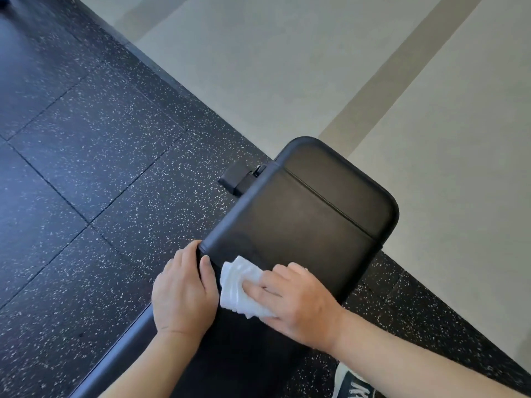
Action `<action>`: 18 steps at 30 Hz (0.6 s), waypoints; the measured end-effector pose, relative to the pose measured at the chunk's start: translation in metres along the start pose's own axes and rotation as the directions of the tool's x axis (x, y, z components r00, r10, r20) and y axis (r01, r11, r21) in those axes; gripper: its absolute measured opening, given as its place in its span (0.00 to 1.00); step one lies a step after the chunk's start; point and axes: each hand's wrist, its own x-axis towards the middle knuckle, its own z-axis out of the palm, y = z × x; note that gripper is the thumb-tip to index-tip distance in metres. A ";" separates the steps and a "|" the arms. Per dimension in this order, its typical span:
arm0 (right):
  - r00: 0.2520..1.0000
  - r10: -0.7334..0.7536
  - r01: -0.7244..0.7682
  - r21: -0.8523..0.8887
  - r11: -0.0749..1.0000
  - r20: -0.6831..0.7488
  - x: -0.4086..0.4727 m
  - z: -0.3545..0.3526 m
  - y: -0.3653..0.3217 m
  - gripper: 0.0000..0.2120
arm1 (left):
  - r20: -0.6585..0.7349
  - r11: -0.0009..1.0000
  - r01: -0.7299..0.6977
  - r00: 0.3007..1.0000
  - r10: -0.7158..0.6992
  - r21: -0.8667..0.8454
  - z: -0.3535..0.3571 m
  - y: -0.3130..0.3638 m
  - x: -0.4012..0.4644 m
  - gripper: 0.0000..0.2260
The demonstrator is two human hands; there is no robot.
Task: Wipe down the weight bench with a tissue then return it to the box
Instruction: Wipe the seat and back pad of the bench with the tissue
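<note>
Tissue [240, 285] pressed under right hand [296, 305] on bench [310, 214]

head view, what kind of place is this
Most likely a gym: a black padded weight bench stands on speckled black rubber floor tiles, and the right hand presses a white tissue onto its pad.

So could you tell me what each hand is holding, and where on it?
The right hand presses the tissue flat, covering its right part. The left hand grips the weight bench at its left edge.
</note>
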 end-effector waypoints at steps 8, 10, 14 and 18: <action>0.877 0.391 -0.433 -0.104 0.895 -0.280 0.094 -0.029 0.103 0.08 | -0.011 0.999 -0.038 0.999 0.039 0.006 -0.001 0.000 0.001 0.24; 0.823 0.477 -0.528 -0.102 0.843 -0.308 0.122 -0.014 0.080 0.08 | -0.011 0.999 -0.042 0.999 0.042 0.015 -0.002 -0.001 0.001 0.24; 0.931 0.320 -0.333 -0.049 0.942 -0.173 0.100 0.022 0.001 0.12 | -0.014 0.998 -0.050 0.999 0.050 0.028 -0.002 -0.002 0.001 0.21; 0.995 0.102 -0.102 0.019 0.995 -0.013 0.024 0.005 -0.001 0.14 | -0.025 0.999 -0.050 0.998 0.050 -0.004 -0.001 -0.003 0.001 0.23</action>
